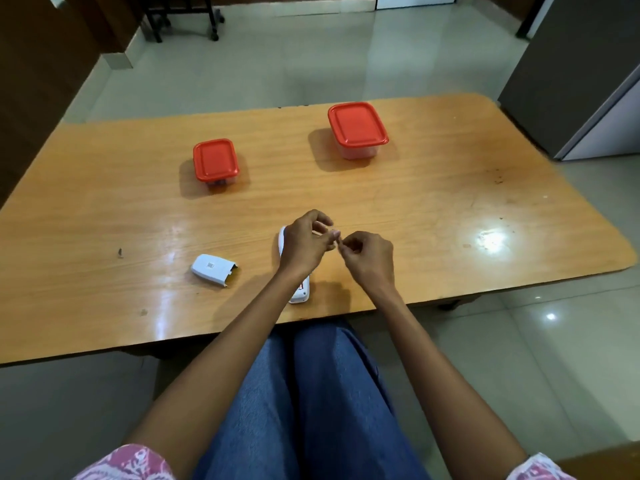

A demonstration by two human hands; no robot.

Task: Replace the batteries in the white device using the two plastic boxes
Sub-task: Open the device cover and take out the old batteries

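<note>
The white device [300, 293] lies lengthwise on the wooden table [104, 209] near its front edge, mostly hidden under my left wrist. Its detached white battery cover [213, 269] rests to the left. My left hand [304, 242] hovers over the device with fingers loosely curled. My right hand [369, 258] is beside it, fingertips pinched together and touching the left thumb tip. I see nothing held in either hand. A small red-lidded plastic box [215, 162] stands at the middle left, and a larger red-lidded box [356, 128] at the far right; both are closed.
A grey cabinet [571, 81] stands off the table's far right corner. Chair legs [183, 19] are on the tiled floor beyond the table. My blue-clad legs [311, 393] are below the front edge.
</note>
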